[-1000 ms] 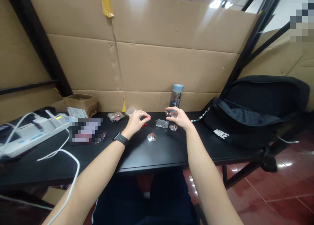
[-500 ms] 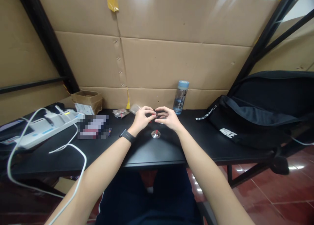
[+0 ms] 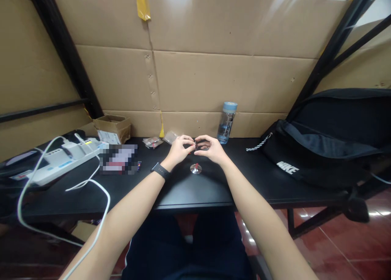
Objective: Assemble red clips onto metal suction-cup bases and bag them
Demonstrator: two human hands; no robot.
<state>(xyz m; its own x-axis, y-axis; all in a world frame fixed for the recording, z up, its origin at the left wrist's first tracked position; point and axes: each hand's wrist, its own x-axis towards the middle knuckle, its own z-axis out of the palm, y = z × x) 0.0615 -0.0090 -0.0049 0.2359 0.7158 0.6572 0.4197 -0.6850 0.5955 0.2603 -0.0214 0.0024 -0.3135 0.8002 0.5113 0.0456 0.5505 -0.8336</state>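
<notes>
My left hand [image 3: 182,149] and my right hand [image 3: 210,149] meet fingertip to fingertip above the black table [image 3: 192,194]. Between them they pinch something small and thin that I cannot make out. Some red shows by the left fingertips. Just below the hands, a clear round disc with a red centre [image 3: 196,168] lies on the table. My left wrist wears a black watch. Small plastic packets [image 3: 152,142] and a clear bag [image 3: 171,137] lie beyond my left hand.
A water bottle [image 3: 227,123] stands behind my right hand. On the right is a black backpack [image 3: 324,149]. To the left are an open cardboard box [image 3: 122,129], a blurred item [image 3: 118,158], a white power strip [image 3: 61,164] and a white cable [image 3: 106,198].
The whole view has shifted slightly, so things appear a little lower and further right. Both hands keep their fingertips together, with only slight finger movement.
</notes>
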